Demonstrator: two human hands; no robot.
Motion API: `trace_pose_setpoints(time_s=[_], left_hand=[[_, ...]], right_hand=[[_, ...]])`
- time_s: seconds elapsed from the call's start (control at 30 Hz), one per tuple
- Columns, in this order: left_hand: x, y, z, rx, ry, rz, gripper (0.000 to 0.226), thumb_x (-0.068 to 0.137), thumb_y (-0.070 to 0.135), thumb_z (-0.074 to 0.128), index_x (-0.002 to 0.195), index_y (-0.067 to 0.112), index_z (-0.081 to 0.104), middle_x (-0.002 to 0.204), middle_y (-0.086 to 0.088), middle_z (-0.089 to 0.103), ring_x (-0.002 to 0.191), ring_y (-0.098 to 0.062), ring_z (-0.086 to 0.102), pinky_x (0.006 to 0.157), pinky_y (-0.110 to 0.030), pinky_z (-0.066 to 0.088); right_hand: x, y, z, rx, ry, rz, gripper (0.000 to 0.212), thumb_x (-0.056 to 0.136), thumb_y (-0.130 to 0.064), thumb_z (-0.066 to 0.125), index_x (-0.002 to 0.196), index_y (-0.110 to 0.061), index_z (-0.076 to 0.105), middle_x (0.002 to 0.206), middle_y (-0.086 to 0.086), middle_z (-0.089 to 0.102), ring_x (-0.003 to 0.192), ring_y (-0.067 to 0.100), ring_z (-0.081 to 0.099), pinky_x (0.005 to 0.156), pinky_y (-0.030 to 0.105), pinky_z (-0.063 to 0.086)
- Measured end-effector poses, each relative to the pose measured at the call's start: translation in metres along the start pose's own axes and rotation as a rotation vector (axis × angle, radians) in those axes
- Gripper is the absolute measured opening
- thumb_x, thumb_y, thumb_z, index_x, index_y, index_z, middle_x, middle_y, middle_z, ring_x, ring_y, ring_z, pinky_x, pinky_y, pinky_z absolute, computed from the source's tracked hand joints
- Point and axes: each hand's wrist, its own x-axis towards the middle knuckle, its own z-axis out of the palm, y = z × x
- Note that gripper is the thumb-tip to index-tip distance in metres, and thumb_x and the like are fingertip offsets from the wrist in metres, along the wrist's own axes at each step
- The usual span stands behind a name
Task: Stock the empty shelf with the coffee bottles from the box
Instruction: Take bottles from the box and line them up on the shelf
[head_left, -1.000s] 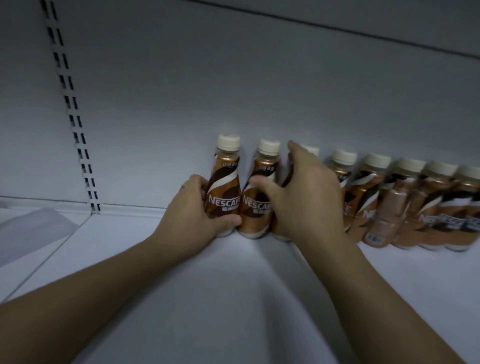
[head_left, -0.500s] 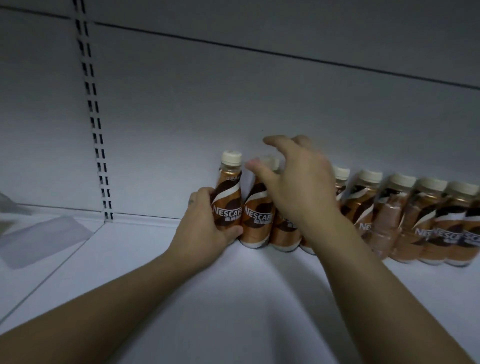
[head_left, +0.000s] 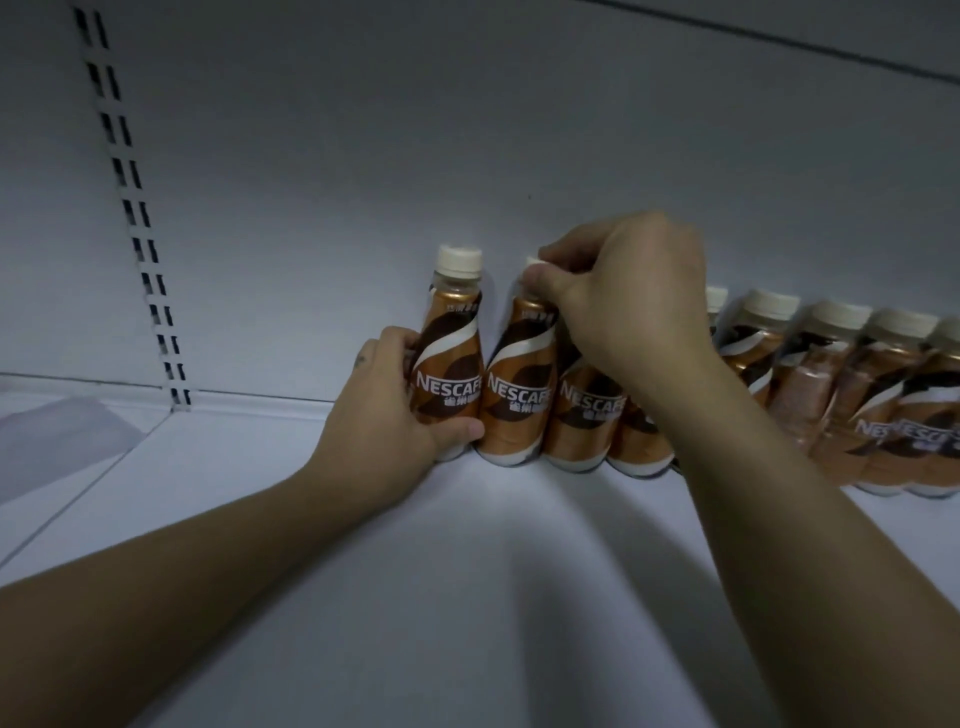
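Bottles getting squared up at the back of the white metal shelf (head_left: 467, 597), both hands busy on the left end of the row (head_left: 810, 395).

Left hand (head_left: 387, 410) wraps fingers and thumb round the end brown-and-gold plastic coffee bottle (head_left: 451, 364), upright against the grey back panel (head_left: 363, 182). Right hand (head_left: 623, 296) pinches the cream cap and neck of the second bottle (head_left: 519, 395), which touches the first. Next, by my read: seat both square, labels forward, let go, then fetch more from the box, which is out of view.
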Motion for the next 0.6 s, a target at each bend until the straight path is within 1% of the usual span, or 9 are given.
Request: trace_pose_setpoints(time_s=[0.07,0.17,0.27,0.3,0.37,0.4,0.47,0.53,0.6], left_hand=[[0.0,-0.001,0.002,0.003,-0.001,0.002,0.074,0.055,0.043,0.084,0.114,0.031,0.042,0.116,0.005,0.052,0.096,-0.007,0.054,0.076,-0.021,0.042],[-0.001,-0.001,0.004,0.001,-0.009,-0.004,0.074,0.055,0.043,0.084,0.115,0.032,0.041,0.117,0.005,0.051,0.095,-0.007,0.053,0.077,-0.024,0.043],[-0.002,0.002,0.005,0.001,-0.021,-0.007,0.077,0.056,0.042,0.085,0.119,0.028,0.042,0.119,0.004,0.051,0.097,-0.009,0.054,0.081,-0.027,0.045],[-0.003,0.002,0.005,0.002,-0.017,-0.01,0.078,0.057,0.042,0.085,0.12,0.028,0.042,0.119,0.004,0.051,0.097,-0.009,0.053,0.081,-0.027,0.044],[-0.005,0.001,0.004,0.011,-0.004,-0.006,0.076,0.058,0.041,0.085,0.119,0.028,0.041,0.118,0.005,0.051,0.095,-0.007,0.052,0.079,-0.026,0.043],[-0.005,0.001,0.003,0.013,-0.003,-0.004,0.074,0.058,0.041,0.085,0.117,0.029,0.041,0.117,0.005,0.05,0.094,-0.007,0.051,0.078,-0.024,0.042],[-0.005,0.0,0.002,0.008,-0.007,0.001,0.072,0.059,0.041,0.085,0.114,0.031,0.039,0.116,0.005,0.051,0.092,-0.006,0.051,0.075,-0.022,0.041],[-0.004,-0.001,0.002,0.006,-0.013,-0.002,0.073,0.059,0.041,0.085,0.116,0.029,0.04,0.116,0.005,0.051,0.094,-0.007,0.052,0.077,-0.024,0.042],[-0.004,-0.001,0.003,0.01,-0.014,-0.006,0.076,0.059,0.041,0.085,0.119,0.027,0.041,0.117,0.005,0.051,0.096,-0.009,0.053,0.079,-0.026,0.044]], right_hand=[[0.003,0.0,-0.003,0.016,-0.039,0.011,0.021,0.083,-0.035,0.069,0.1,-0.023,0.074,0.098,-0.006,0.073,0.083,0.005,0.064,0.075,0.024,0.052],[0.005,0.003,-0.009,0.013,-0.1,0.03,0.017,0.082,-0.033,0.071,0.096,-0.024,0.074,0.093,-0.007,0.072,0.08,0.005,0.064,0.074,0.027,0.055],[0.003,0.005,-0.013,0.041,-0.108,0.05,0.016,0.082,-0.034,0.07,0.095,-0.025,0.074,0.089,-0.009,0.071,0.076,0.001,0.062,0.067,0.021,0.052],[0.002,0.003,-0.011,0.011,-0.107,0.03,0.017,0.082,-0.035,0.07,0.095,-0.024,0.073,0.089,-0.008,0.071,0.075,0.002,0.062,0.065,0.021,0.052],[0.004,-0.004,-0.006,-0.066,-0.108,-0.008,0.021,0.082,-0.037,0.069,0.095,-0.021,0.072,0.087,-0.004,0.07,0.074,0.008,0.063,0.064,0.025,0.053],[0.006,-0.008,-0.004,-0.093,-0.115,-0.008,0.023,0.081,-0.039,0.069,0.093,-0.019,0.072,0.085,-0.003,0.07,0.073,0.01,0.063,0.064,0.027,0.053],[0.012,-0.013,-0.001,-0.115,-0.137,0.016,0.023,0.08,-0.04,0.071,0.089,-0.019,0.07,0.081,-0.002,0.068,0.07,0.009,0.062,0.062,0.026,0.052],[0.015,-0.012,-0.002,-0.105,-0.151,0.045,0.021,0.079,-0.038,0.072,0.087,-0.018,0.07,0.082,-0.002,0.068,0.071,0.009,0.062,0.064,0.027,0.053],[0.015,-0.009,-0.004,-0.068,-0.165,0.055,0.02,0.079,-0.036,0.073,0.087,-0.018,0.072,0.087,-0.003,0.07,0.075,0.01,0.064,0.071,0.031,0.056]])
